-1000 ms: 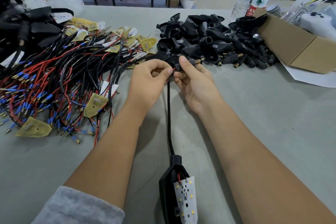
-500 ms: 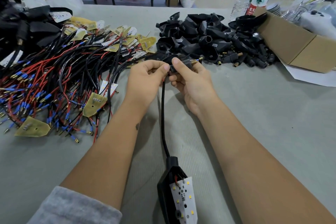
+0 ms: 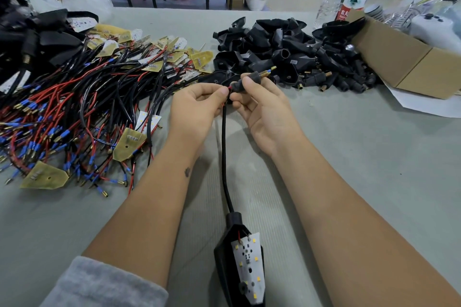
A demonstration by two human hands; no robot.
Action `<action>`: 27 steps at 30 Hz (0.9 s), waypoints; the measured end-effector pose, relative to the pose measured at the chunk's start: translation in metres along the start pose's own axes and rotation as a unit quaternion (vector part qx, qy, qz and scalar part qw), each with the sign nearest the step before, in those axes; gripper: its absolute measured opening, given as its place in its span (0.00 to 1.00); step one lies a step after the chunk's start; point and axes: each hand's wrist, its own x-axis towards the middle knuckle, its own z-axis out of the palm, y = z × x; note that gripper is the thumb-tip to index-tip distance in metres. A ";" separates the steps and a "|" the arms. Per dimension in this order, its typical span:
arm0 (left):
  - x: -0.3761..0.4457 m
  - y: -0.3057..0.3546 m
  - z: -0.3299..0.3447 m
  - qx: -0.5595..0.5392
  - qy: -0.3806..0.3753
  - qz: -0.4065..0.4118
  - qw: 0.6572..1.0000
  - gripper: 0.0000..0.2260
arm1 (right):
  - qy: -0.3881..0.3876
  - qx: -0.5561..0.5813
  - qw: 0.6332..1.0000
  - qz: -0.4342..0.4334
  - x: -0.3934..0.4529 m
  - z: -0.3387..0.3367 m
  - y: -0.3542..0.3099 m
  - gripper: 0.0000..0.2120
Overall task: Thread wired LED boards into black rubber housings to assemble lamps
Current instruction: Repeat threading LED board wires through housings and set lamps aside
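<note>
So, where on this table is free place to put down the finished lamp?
Bare table lies right of the right hand, below the cardboard box and the housing pile. A smaller bare patch sits near the left forearm, under the wired boards. The left and far sides are crowded.

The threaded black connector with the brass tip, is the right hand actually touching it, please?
Touching. The head view shows the right hand pinching the threaded black connector between thumb and fingers, with its brass tip sticking out beyond the grip.
</note>
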 end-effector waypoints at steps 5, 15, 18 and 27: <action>0.000 0.000 -0.001 -0.026 -0.027 -0.004 0.999 0.05 | 0.017 -0.023 1.000 -0.010 0.001 0.000 0.003 0.08; -0.005 0.004 0.002 -0.021 -0.051 -0.010 0.998 0.07 | 0.024 -0.044 0.999 -0.013 0.002 -0.002 0.003 0.08; -0.005 0.004 0.004 -0.016 -0.061 -0.031 0.998 0.04 | 0.029 -0.042 0.999 -0.019 0.002 -0.004 0.003 0.07; -0.005 0.003 0.004 -0.045 -0.102 -0.027 0.993 0.10 | 0.047 -0.023 0.999 -0.016 0.006 -0.008 0.000 0.06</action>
